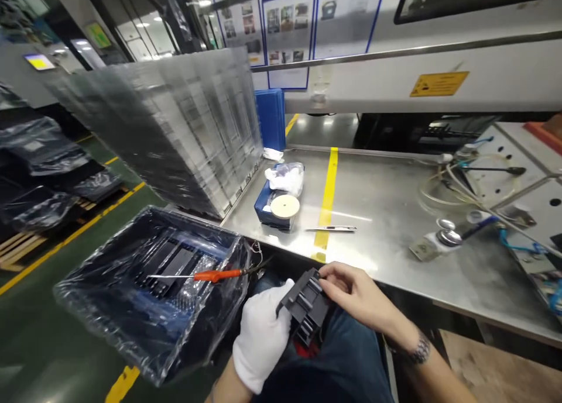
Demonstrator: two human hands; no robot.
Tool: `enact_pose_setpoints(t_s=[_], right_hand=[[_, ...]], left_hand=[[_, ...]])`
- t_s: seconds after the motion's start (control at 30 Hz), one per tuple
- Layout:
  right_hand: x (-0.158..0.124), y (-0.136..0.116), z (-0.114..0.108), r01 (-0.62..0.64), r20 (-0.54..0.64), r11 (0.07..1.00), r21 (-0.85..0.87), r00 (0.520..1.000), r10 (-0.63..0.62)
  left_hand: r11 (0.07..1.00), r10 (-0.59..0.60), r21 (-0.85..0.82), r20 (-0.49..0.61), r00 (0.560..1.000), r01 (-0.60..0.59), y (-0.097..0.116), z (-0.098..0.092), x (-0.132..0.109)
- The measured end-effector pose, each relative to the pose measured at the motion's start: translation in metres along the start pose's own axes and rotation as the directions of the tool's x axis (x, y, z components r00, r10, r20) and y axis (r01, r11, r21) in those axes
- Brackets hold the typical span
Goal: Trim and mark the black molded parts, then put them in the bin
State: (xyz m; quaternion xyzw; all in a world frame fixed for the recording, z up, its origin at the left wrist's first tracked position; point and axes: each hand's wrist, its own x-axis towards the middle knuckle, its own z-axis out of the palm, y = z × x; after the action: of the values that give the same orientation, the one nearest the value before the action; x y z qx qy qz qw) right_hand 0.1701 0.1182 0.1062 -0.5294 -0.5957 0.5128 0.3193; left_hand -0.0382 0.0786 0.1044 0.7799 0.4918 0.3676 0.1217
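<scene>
Holding black plastic part [305, 303] — left hand [261, 338], right hand [360, 292] — beside steel bench [386, 262], green floor [44, 362].

Gloved left hand [261, 338], bare right hand [360, 292], both gripping black plastic part [305, 303], orange-handled tool [217, 275] in plastic-lined tray [144, 344] just beside

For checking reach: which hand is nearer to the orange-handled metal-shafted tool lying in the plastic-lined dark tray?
Left: the white-gloved left hand is just below and right of the orange-handled tool. The bare right hand is farther right, beyond the black plastic part they hold.
</scene>
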Motion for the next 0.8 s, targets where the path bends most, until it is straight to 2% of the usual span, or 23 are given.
enact_pose_setpoints(t_s=[0.07,0.13,0.23,0.43,0.6,0.8], right_hand=[[0.002,0.001,-0.002,-0.019,0.045,0.999,0.028,0.999,0.018],[0.003,0.005,-0.002,-0.035,0.065,0.999,0.041,0.997,0.032],[0.002,0.012,-0.004,-0.042,0.026,0.998,0.040,0.999,0.041],[-0.008,0.017,-0.015,-0.056,-0.116,0.998,0.035,0.991,0.060],[-0.013,0.014,-0.009,-0.075,-0.058,0.992,0.107,0.995,0.081],[-0.009,0.015,-0.007,-0.109,0.015,0.980,0.168,0.994,0.108]], left_hand=[[0.991,0.099,0.083,0.026,0.995,-0.101,0.001,0.003,0.001],[0.975,0.151,0.159,0.030,0.988,-0.154,0.003,0.004,0.004],[0.951,0.201,0.235,0.018,0.979,-0.199,0.007,0.004,0.007],[0.970,0.172,0.171,0.035,0.984,-0.176,0.008,0.004,0.010],[0.971,0.174,0.152,0.067,0.982,-0.182,0.006,0.010,0.008],[0.941,0.239,0.231,0.074,0.968,-0.249,0.012,0.010,0.009]])
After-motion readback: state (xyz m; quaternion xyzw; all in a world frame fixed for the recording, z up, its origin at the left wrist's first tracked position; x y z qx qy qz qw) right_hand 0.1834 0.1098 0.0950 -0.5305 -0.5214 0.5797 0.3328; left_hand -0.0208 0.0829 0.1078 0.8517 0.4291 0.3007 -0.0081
